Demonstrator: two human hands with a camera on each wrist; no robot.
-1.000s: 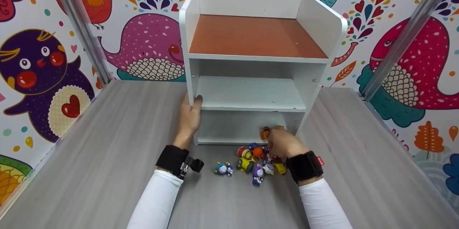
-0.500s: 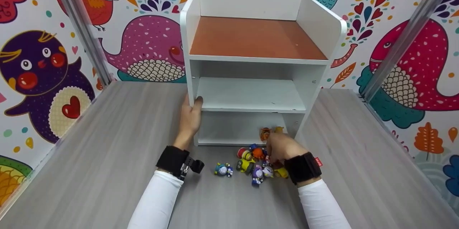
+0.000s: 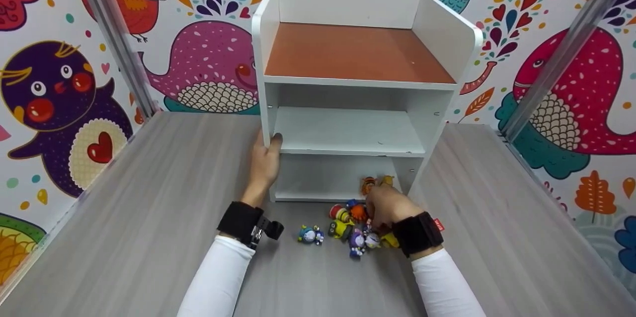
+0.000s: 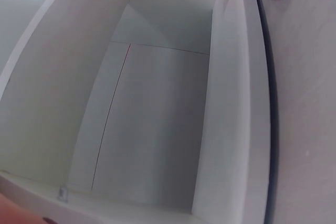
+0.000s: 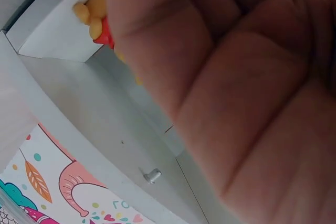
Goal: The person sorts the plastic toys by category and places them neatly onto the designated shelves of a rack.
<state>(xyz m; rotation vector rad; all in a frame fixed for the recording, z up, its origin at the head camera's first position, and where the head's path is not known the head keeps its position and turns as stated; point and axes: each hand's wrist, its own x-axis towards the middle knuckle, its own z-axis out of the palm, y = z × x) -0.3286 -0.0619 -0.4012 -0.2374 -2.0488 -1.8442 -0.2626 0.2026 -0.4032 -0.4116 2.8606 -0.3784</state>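
Head view looks down on the shelf (image 3: 348, 53); wrist views (close in) share its lowest compartment (image 4: 152, 129).

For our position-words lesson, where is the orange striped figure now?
In the head view, the orange striped figure is on the bottom shelf toward its right end, left of the yellow bear figure and beside the right hand.

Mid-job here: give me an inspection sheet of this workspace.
Surface: flat, grey wood-grain tabletop.
Job's things: white, brown-topped shelf unit, upright; orange striped toy figurine and yellow, red-shirted toy figurine inside; small multicoloured toy figurines lie in front.
Clutter: nothing seen.
Grips: left grip holds the unit's left side; right grip is by the figurines, fingertips hidden.
Cables: nothing seen.
Surroundings: white cartoon-printed walls, silver metal posts.
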